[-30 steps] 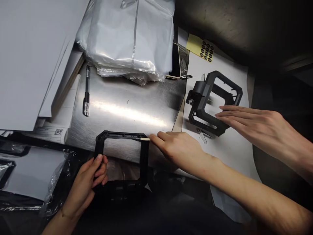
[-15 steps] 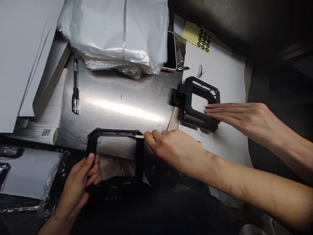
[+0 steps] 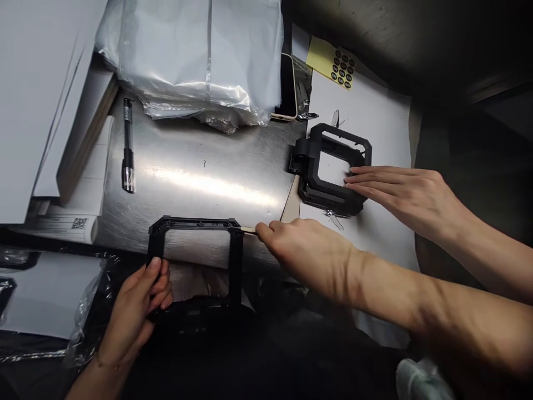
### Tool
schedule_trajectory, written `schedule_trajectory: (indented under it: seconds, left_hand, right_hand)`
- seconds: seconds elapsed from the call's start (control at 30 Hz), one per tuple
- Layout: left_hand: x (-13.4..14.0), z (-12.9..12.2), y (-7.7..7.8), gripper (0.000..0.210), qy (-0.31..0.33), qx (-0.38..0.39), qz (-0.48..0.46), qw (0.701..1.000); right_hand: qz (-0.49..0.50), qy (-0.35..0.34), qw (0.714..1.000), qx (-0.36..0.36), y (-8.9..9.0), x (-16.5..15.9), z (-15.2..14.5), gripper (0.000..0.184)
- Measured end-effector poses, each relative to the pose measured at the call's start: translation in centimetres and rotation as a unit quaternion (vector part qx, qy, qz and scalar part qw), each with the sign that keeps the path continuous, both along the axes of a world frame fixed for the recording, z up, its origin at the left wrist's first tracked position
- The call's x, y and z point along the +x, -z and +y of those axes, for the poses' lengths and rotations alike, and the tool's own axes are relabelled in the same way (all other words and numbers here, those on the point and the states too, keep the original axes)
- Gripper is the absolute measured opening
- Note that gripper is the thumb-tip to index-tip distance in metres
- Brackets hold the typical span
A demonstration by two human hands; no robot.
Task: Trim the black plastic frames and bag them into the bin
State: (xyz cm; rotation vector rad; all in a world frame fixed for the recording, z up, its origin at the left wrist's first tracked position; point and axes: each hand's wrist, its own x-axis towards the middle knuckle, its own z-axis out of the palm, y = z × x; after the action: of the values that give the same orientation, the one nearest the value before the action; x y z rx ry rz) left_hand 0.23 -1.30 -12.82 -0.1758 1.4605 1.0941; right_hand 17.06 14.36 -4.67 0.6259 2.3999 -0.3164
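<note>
A black plastic frame (image 3: 200,223), rectangular with bevelled corners, is held upright near the metal table's front edge. My left hand (image 3: 139,303) grips its left side, thumb in front and fingers curled around. Closed in a pinch, my right hand (image 3: 295,250) holds a thin pale stick (image 3: 249,230) whose tip meets the frame's upper right corner. Further right, another person's hand (image 3: 400,191) rests with straight fingers on a second black frame (image 3: 310,183), which has a hinge-like knob on its left. The lower part of my frame blends into the dark clothing.
A stack of clear plastic bags (image 3: 187,61) lies at the back, beside a phone (image 3: 287,89). A pen (image 3: 128,147) is on the metal table (image 3: 183,150), near piled white boards (image 3: 41,100). Yellow sticker sheet (image 3: 328,61) lies on white paper (image 3: 375,111). Bagged parts (image 3: 45,294) are at lower left.
My right hand has shifted slightly right, and the stick now points outward from the frame's corner instead of lying across it. The other person's frame has turned a little.
</note>
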Motion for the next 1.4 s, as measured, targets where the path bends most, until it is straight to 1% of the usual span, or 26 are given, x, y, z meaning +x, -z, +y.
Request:
schedule_trajectory:
  seconds: [0.1,0.2,0.3,0.37,0.43,0.47,0.5,0.53,0.57,0.6,0.63,0.7,0.73,0.77,0.8,0.83,0.9,1.0,1.17,1.4]
  left_hand:
    - [-0.2,0.0,0.0,0.025,0.025,0.008,-0.002,1.000]
    - [-0.4,-0.1,0.0,0.025,0.040,0.020,0.003,0.999]
    - [-0.5,-0.2,0.1,0.025,0.044,0.029,0.009,0.999]
    - [-0.4,-0.2,0.2,0.025,0.048,0.036,0.008,0.998]
    - [-0.3,-0.2,0.2,0.024,0.048,0.042,0.004,0.998]
    - [-0.3,-0.2,0.2,0.024,0.048,0.044,0.002,0.998]
    - [-0.3,-0.2,0.2,0.024,0.048,0.045,-0.001,0.998]
    - [-0.3,-0.1,0.1,0.023,0.047,0.045,-0.002,0.998]
    - [-0.3,0.0,0.1,0.023,0.047,0.045,0.000,0.998]
    - [-0.3,0.0,0.0,0.023,0.046,0.045,0.001,0.998]
    - [-0.3,0.0,0.0,0.024,0.044,0.044,0.001,0.998]
    - [-0.3,0.0,0.1,0.024,0.044,0.042,-0.002,0.998]
    - [-0.4,0.0,0.2,0.024,0.042,0.042,-0.004,0.998]
    - [-0.4,-0.1,0.3,0.024,0.040,0.041,-0.009,0.998]
    - [-0.4,-0.1,0.4,0.024,0.038,0.041,-0.015,0.998]
    - [-0.4,-0.2,0.5,0.024,0.037,0.040,-0.020,0.998]
    - [-0.4,-0.3,0.6,0.023,0.035,0.039,-0.026,0.998]
    - [-0.4,-0.3,0.5,0.023,0.039,0.045,-0.016,0.998]
    - [-0.3,0.0,0.2,0.024,0.046,0.033,-0.006,0.998]
    - [-0.3,0.2,0.1,0.025,0.041,0.030,-0.013,0.999]
  right_hand:
    - [0.016,0.087,0.993,-0.077,0.2,0.0,0.7,0.014]
    - [0.024,0.162,0.976,-0.141,0.6,0.1,1.5,0.020]
    - [0.025,0.239,0.947,-0.213,1.2,0.2,2.1,0.022]
    - [0.022,0.287,0.916,-0.279,1.6,0.3,2.2,0.022]
    - [0.020,0.310,0.884,-0.349,1.8,0.1,2.0,0.023]
    - [0.020,0.311,0.870,-0.381,1.8,0.0,1.8,0.024]
    - [0.023,0.305,0.861,-0.406,1.8,-0.1,1.5,0.023]
    - [0.033,0.294,0.858,-0.420,1.7,-0.1,1.2,0.022]
    - [0.052,0.280,0.863,-0.417,1.6,-0.1,0.9,0.021]
    - [0.075,0.265,0.877,-0.393,1.5,0.0,0.7,0.020]
    - [0.097,0.248,0.900,-0.347,1.4,0.2,0.4,0.020]
    - [0.118,0.202,0.953,-0.192,1.2,0.9,0.1,0.023]
    - [0.105,0.172,0.973,-0.109,1.1,1.2,-0.1,0.024]
    - [0.081,0.138,0.986,-0.035,1.1,1.5,-0.2,0.024]
    - [0.053,0.104,0.993,0.019,1.1,1.7,-0.4,0.023]
    - [0.030,0.071,0.996,0.053,1.1,1.7,-0.5,0.023]
    - [0.007,0.016,0.997,0.074,1.0,1.5,-0.6,0.026]
    - [0.014,-0.032,0.996,0.078,1.1,0.7,-0.6,0.033]
    - [0.046,-0.068,0.992,0.094,1.3,-0.4,-0.2,0.030]
    - [0.051,-0.103,0.988,0.099,1.2,-0.9,-0.1,0.030]
